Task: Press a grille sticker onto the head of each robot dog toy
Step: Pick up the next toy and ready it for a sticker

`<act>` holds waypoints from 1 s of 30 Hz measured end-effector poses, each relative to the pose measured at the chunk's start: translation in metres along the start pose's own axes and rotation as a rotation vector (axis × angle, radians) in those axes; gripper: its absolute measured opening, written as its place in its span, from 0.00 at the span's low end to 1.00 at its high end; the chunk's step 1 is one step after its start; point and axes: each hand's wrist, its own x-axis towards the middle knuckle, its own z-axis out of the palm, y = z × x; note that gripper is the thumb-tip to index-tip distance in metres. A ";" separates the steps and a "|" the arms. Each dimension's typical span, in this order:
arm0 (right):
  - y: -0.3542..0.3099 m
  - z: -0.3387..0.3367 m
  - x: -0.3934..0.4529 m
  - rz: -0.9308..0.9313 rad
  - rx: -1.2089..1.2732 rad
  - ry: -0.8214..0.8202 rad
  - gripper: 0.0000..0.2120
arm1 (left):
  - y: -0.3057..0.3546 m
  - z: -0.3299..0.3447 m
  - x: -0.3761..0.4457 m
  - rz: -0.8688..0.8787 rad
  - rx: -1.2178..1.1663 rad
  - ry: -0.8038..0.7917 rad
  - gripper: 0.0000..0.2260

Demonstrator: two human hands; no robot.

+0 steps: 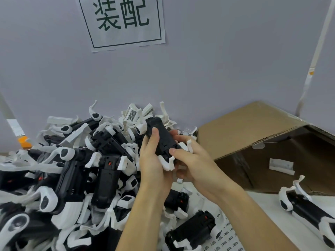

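Robot dog toy (belly-up), clasped between both hands

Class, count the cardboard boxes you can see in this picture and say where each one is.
1: an open cardboard box lies at the right against the wall, beside the held robot dog toy. Others may be out of view.

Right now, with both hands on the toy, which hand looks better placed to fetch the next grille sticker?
Probably the right hand. It holds the black-and-white plastic robot dog toy only by thumb and fingertips, and the printed white sticker sheet lies on its side. The left hand cradles the toy's body from below.
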 end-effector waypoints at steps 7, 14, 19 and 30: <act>0.003 -0.005 0.001 -0.013 0.022 -0.041 0.18 | -0.002 -0.001 0.000 0.001 -0.001 -0.009 0.31; 0.004 -0.012 0.000 0.016 -0.055 -0.046 0.21 | -0.003 -0.001 0.000 0.024 0.001 -0.030 0.30; 0.003 -0.010 -0.001 0.023 -0.055 -0.023 0.21 | -0.005 -0.001 0.000 0.031 0.012 -0.021 0.27; 0.001 -0.009 0.000 0.016 -0.034 -0.032 0.20 | -0.004 0.001 0.000 0.039 0.022 -0.012 0.24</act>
